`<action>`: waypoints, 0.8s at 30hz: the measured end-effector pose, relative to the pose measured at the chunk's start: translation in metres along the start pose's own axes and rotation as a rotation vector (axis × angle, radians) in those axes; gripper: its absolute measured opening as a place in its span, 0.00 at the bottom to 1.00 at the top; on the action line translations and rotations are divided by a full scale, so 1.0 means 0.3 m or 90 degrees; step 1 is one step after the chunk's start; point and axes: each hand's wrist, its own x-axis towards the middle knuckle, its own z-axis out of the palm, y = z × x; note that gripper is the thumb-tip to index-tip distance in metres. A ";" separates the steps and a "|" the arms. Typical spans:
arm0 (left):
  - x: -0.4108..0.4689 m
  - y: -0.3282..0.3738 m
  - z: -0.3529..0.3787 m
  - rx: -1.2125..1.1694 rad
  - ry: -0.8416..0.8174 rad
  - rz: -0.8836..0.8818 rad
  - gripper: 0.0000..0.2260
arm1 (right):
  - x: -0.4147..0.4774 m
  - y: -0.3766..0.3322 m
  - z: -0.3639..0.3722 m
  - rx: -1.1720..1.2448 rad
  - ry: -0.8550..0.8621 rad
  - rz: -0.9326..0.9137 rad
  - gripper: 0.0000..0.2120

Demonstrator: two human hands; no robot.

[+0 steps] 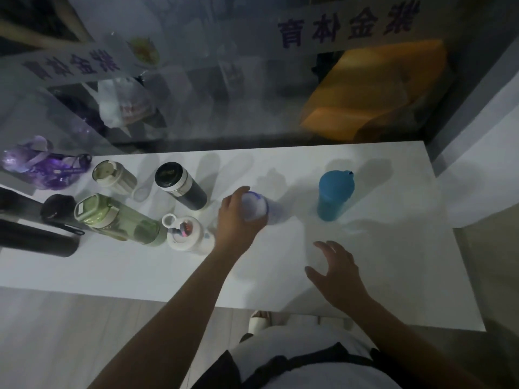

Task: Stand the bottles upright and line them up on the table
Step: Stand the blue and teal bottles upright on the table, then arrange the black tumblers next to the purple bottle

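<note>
My left hand (pixel 238 217) grips the white lid of a pale translucent bottle (pixel 269 213) that stands near the middle of the white table (pixel 280 276). A blue bottle (pixel 334 195) stands upright to its right. My right hand (pixel 334 268) hovers open above the table's front right, holding nothing. To the left stand a dark bottle with a black cap (pixel 179 185), a small white bottle (pixel 185 234), a cream bottle (pixel 113 176), a green bottle (pixel 118 220) and a black-capped bottle (pixel 57 209). A purple bottle (pixel 45 168) lies at the far left.
A glass wall (pixel 252 94) with printed characters runs along the table's back edge. A long black cylinder (pixel 36 240) lies at the left edge. The table's front edge is near my body, and bare tabletop stretches right of the blue bottle.
</note>
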 end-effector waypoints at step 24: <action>-0.153 -0.006 -0.092 0.030 -0.160 0.098 0.41 | 0.006 -0.031 0.014 0.001 -0.084 -0.055 0.28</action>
